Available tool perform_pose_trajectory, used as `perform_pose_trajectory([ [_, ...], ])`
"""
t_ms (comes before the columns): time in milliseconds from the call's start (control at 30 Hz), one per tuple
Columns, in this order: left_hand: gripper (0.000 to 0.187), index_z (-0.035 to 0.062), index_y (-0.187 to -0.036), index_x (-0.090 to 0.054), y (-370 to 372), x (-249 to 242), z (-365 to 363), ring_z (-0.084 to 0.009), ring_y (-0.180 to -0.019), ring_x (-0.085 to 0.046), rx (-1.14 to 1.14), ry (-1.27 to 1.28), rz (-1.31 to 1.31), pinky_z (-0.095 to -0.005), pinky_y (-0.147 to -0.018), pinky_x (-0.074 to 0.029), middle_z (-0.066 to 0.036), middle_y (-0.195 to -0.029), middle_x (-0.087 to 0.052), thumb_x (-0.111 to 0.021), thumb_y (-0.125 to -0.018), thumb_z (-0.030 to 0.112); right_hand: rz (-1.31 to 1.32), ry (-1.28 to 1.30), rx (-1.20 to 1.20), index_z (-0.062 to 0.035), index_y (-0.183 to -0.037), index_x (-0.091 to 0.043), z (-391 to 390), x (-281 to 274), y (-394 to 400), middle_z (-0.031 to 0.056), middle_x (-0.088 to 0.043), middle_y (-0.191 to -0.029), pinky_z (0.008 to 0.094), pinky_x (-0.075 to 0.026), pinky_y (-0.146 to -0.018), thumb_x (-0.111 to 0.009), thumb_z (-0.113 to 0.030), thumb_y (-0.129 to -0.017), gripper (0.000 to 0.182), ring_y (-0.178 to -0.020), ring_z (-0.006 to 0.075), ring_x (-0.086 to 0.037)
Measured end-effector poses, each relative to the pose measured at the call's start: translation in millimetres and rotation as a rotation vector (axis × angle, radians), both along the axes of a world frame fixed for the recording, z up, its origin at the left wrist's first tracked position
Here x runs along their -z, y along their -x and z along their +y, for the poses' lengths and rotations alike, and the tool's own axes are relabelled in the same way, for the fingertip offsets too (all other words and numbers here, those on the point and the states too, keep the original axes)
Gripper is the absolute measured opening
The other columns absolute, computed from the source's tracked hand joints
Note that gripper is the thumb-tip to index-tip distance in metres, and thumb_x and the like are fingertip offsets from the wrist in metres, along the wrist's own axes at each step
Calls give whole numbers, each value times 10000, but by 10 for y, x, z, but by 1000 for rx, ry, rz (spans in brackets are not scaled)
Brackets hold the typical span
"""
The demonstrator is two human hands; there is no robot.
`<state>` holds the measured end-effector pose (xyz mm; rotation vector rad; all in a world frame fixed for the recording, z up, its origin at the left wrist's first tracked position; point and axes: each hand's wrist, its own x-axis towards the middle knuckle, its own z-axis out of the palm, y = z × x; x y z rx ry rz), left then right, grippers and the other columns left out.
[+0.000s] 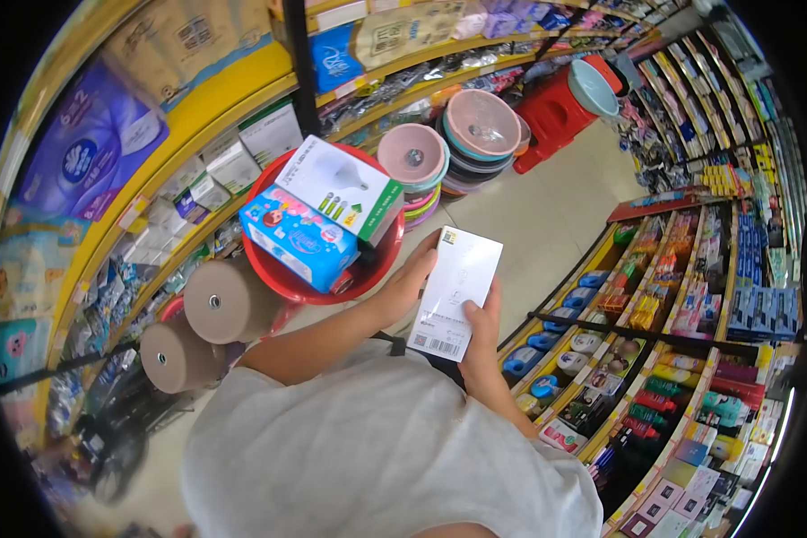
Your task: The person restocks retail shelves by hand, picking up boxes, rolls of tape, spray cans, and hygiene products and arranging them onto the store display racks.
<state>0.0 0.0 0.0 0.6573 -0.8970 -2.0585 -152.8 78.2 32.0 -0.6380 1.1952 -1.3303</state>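
Observation:
A white box (457,289) with a barcode at its lower end is held between both hands in front of the body. My left hand (412,272) has its fingers against the box's left edge. At the right edge, my right hand (481,327) grips it with the thumb on the printed face. Left of the box stands a red basin (281,285). In it lie a blue package (298,238) and a white-and-green box (336,186) with a bulb picture.
Stacked basins (482,125) and a red plastic item (551,117) stand ahead on the tiled floor (529,211). Two beige cylinders (229,300) are at the left. Stocked shelves (220,112) curve along the left, others (655,359) along the right.

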Motion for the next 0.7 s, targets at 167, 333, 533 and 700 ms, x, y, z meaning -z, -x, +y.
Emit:
perform_pose_trajectory([
  [167, 650, 79, -1576, -199, 249, -186, -83, -196, -1354, -457, 32, 119, -109, -377, -1092, -412, -115, -1466, -443, -508, -1040, 279, 164, 182, -46, -55, -1596, -121, -79, 50, 313, 185, -446, -1418, 404, -388, -1111, -594, -142, -876, 866, -1322, 284, -482],
  [333, 630, 13, -1441, -467, 915, -122, -266, -297, -1196, -628, 20, -329, 122, -430, -1049, -483, -168, -1346, -617, -503, -1003, 464, 26, 151, 102, -41, -1582, -179, -166, 138, 1072, 186, -472, -1411, 402, -392, -1095, -665, -363, -884, 910, -1296, 281, -498],
  [533, 713, 13, -1455, -453, 2187, -428, -561, -327, -1233, -603, 98, -268, 409, -457, -1069, -476, -187, -1388, -581, -332, -1026, 569, -192, 148, 36, -38, -1561, -259, -95, -135, 2312, 155, -481, -1448, 423, -385, -1109, -689, -500, -874, 933, -1322, 264, -493],
  [700, 581, 13, -1441, -462, 3359, -353, -609, -273, -1261, -581, 226, -29, 108, -421, -1078, -460, -154, -1401, -570, -327, -1082, 450, -421, 213, 68, -24, -1536, -295, 245, -9, 3205, 121, -470, -1468, 413, -375, -1117, -661, -434, -860, 871, -1349, 241, -474],
])
